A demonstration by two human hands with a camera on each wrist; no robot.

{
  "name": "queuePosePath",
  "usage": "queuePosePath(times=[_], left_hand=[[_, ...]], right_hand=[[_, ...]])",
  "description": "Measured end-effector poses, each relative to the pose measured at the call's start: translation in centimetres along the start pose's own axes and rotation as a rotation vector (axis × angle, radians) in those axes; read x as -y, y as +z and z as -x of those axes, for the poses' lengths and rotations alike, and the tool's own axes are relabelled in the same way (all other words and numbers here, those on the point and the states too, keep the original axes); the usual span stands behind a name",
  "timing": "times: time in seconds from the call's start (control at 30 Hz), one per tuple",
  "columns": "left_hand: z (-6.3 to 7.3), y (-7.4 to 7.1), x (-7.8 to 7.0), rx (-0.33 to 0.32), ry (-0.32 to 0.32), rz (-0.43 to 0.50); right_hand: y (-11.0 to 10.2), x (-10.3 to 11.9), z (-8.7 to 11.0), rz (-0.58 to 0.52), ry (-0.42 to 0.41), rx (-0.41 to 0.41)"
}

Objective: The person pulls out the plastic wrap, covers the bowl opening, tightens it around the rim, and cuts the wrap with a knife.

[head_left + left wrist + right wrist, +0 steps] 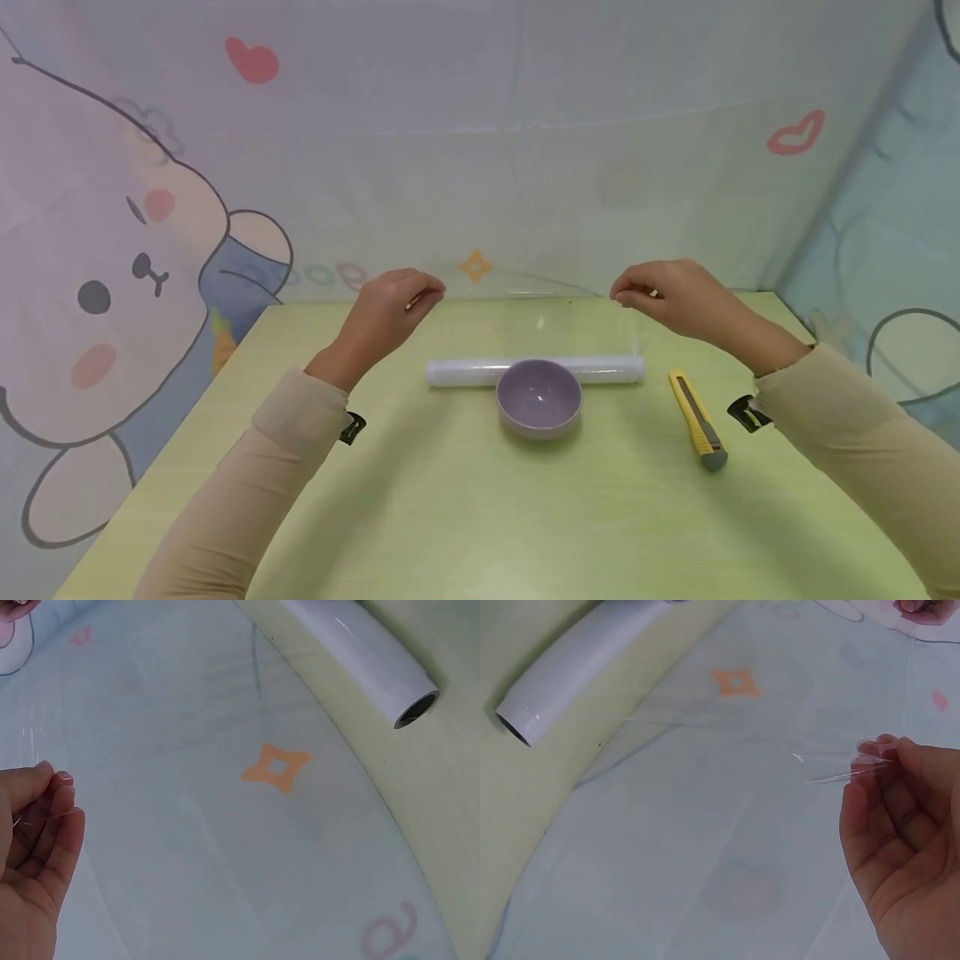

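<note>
Your left hand, raised beyond the roll's left end, pinches one side of the film. Under the film, the roll lies parallel to the far edge of the counter, near it. The bowl stands upright on the near side of the roll; you can't tell whether they touch. Your right hand, well apart from the left, pinches the film's other side. Farther right, the cutter lies slantwise toward the right edge.

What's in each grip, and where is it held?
Clear plastic film, pinched by the left grip and the right grip at two separate spots along its free edge.
</note>
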State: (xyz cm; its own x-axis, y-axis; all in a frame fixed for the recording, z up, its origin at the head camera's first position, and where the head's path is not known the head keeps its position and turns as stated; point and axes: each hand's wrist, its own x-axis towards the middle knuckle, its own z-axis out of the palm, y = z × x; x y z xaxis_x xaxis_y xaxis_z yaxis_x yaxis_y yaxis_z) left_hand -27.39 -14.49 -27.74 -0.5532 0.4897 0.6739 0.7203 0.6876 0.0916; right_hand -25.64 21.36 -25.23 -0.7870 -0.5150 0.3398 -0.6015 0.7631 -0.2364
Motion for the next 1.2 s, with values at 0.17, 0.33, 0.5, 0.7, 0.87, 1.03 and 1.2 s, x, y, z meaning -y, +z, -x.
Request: queuePosePath(times=[0.17,0.33,0.5,0.7,0.87,1.03,1.2], left_hand=[[0.7,-0.1,-0.2,-0.010,0.013,0.021],[1.6,-0.3,-0.5,-0.034,0.056,0.036],[2.8,-0.5,-1.1,-0.015,0.084,0.043],[4.0,-0.8,-1.8,0.019,0.091,0.057],[5.0,-0.8,-1.9,0.044,0.114,0.092],[6.1,-0.7,-2.0,0.081,0.167,0.139],[7.0,-0.4,-2.1,0.126,0.183,0.163]], right_hand=[[0.2,0.3,0.5,0.008,-0.017,-0.009],[0.4,0.7,1.3,0.010,-0.036,0.008],[0.5,1.3,2.5,0.004,-0.044,0.027],[0.6,1.8,3.5,-0.027,-0.067,0.058],[0.9,1.8,3.9,-0.098,-0.085,0.120],[1.5,1.4,4.4,-0.157,-0.105,0.214],[1.9,1.3,4.9,-0.185,-0.125,0.274]])
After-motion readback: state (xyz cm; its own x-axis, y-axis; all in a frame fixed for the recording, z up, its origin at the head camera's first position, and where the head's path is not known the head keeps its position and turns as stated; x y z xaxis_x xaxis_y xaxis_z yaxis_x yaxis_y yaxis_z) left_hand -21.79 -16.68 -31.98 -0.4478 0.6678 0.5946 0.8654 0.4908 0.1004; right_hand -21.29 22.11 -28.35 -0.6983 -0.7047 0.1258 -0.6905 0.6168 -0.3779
